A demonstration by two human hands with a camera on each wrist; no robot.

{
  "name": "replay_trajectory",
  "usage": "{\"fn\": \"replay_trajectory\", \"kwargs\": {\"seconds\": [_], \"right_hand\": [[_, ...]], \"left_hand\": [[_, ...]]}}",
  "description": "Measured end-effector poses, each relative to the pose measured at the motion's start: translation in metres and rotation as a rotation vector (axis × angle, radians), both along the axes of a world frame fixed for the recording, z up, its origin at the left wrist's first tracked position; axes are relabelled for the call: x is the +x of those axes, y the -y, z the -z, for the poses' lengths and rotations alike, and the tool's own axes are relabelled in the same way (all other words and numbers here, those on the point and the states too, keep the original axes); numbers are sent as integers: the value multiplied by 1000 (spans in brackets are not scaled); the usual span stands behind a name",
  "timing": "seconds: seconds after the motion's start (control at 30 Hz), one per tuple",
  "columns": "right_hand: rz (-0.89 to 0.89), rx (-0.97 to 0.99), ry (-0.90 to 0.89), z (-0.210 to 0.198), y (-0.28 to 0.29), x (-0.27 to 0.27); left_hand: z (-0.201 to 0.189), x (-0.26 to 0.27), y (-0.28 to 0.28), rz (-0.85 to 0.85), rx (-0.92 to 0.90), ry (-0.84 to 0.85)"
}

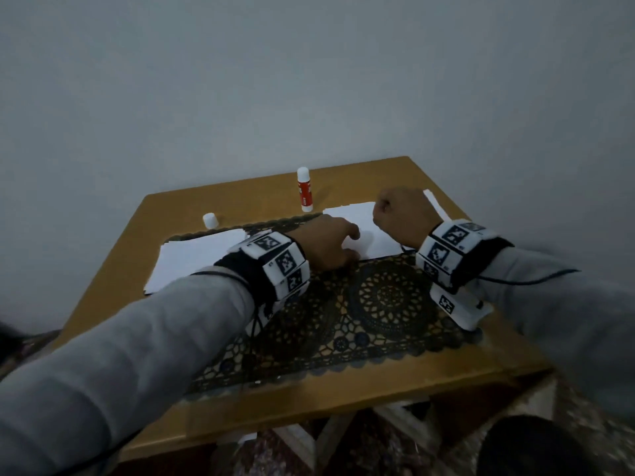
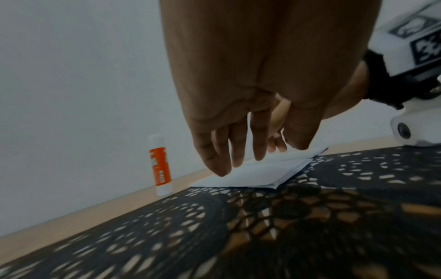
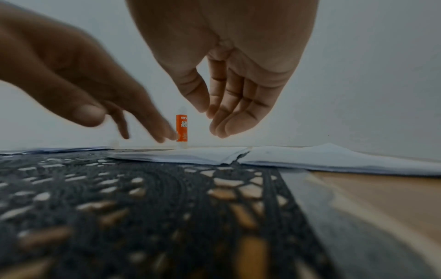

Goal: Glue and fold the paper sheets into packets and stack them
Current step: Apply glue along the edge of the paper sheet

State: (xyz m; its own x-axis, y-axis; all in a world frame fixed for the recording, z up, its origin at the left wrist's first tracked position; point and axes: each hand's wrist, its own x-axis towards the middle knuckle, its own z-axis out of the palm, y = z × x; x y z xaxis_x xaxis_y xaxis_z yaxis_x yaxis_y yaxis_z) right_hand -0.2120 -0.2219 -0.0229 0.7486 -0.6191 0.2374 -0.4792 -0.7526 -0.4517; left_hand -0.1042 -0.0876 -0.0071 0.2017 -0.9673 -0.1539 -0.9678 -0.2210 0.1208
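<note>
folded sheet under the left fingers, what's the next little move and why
Probably press the left hand down and run its fingertips along the folded sheet to set the crease. Those fingertips already touch its edge, the right hand hangs above the paper holding nothing, and the glue stick stands apart near the wall.

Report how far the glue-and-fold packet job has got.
Done: folded paper lies on the mat, more white paper beside it. In hand: left hand fingers touch that paper; right hand hovers, holding nothing. Left: flat sheets wait; glue stick stands uncapped, cap apart.
</note>
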Motion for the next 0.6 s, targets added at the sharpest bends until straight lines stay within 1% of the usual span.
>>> {"fn": "replay_trajectory", "kwargs": {"seconds": [0.1, 0.2, 0.4, 0.6], "right_hand": [[13, 17, 14, 2, 3, 0], [38, 21, 48, 1, 6, -2], [50, 91, 100, -1, 4, -1], [79, 111, 83, -1, 7, 0]], "left_hand": [[8, -5, 23, 8, 42, 42], [12, -3, 33, 23, 5, 59], [7, 3, 32, 78, -82, 21], [0, 0, 18, 79, -136, 60]]}}
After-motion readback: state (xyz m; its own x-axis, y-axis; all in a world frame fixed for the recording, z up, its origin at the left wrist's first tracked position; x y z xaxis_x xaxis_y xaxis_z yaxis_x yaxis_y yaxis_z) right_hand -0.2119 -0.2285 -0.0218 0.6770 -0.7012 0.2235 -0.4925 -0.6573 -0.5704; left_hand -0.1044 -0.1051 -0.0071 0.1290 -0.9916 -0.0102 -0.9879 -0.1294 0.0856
